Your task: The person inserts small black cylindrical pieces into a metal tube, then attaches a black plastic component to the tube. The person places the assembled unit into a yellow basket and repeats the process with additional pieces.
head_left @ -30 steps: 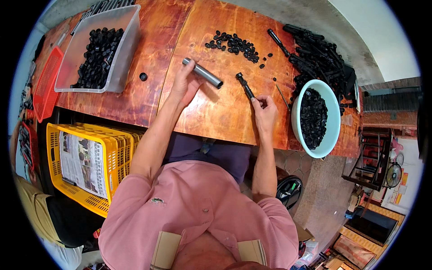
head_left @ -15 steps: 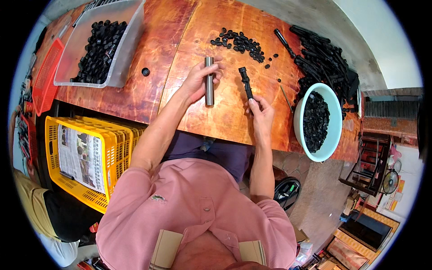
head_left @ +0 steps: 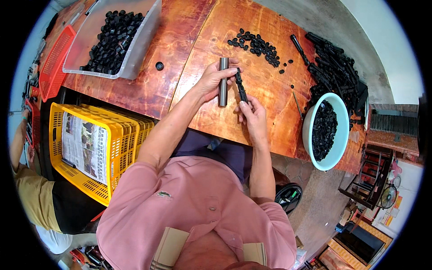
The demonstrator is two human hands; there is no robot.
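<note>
My left hand [head_left: 214, 81] is closed around a smooth grey metal tube [head_left: 223, 85], held upright in the picture with both ends showing. My right hand [head_left: 253, 112] pinches the near end of a slim black plastic part [head_left: 241, 85], a notched stick-like piece. Its far end reaches the fingertips of my left hand, just right of the tube. Whether those fingertips grip it, I cannot tell. Both hands are above the wooden table [head_left: 193, 121]. Beyond them lie several small black oval pieces [head_left: 256, 45], and one black round cap [head_left: 159, 66] sits to the left.
A clear plastic bin [head_left: 135, 72] of black caps stands at the far left, beside a red basket [head_left: 56, 67]. Yellow crates [head_left: 114, 166] are below the table edge. A pale blue bowl [head_left: 344, 130] of small black parts and a pile of long black parts [head_left: 335, 67] are on the right.
My right hand has brought the black plastic part leftward, up to the tube and my left fingertips. The whole view has shifted slightly, moving the table things to the right.
</note>
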